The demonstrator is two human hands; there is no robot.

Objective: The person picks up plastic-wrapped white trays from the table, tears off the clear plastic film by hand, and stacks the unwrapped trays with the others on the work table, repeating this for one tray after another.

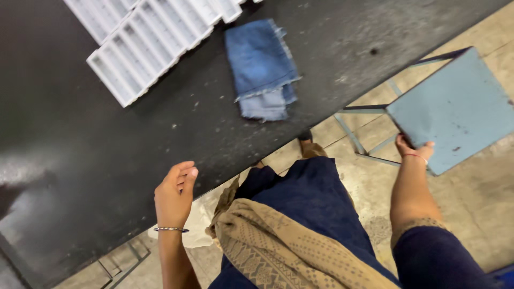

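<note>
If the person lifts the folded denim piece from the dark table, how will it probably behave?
The folded denim piece is probably floppy: its layers lie soft and uneven. It likely unfolds if lifted by one edge. Being flat cloth with frayed edges, it should neither roll nor break.

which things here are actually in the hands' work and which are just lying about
In hand:
right hand grips the corner of the pale blue square metal stool
left hand rests at the black worktable's edge

Lying about:
folded blue denim pieces
white ridged plastic trays
</note>
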